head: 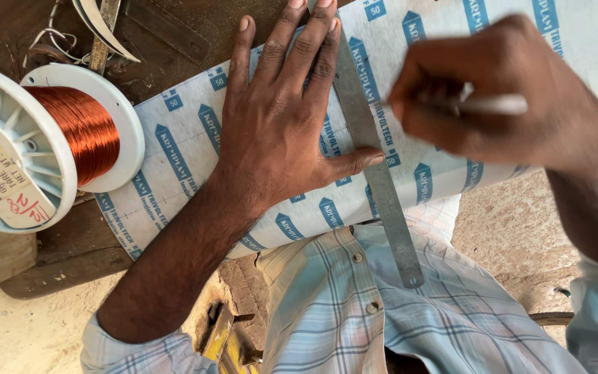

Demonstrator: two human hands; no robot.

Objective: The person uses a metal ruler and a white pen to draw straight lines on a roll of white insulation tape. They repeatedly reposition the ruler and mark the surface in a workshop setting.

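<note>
My left hand (278, 118) lies flat, fingers spread, on a white sheet (181, 149) printed with blue marks, and presses a long steel ruler (375, 173) against it. The ruler runs from the top of the view down past the sheet's near edge, over my checked shirt. My right hand (493, 97) is blurred, closed around a slim white pen (496, 104) just right of the ruler, above the sheet.
A white plastic spool (8, 138) wound with copper wire (81, 128) lies at the left on a dark wooden bench (70, 249). Metal scraps and wires sit at the top left. Sandy ground shows below and at the right.
</note>
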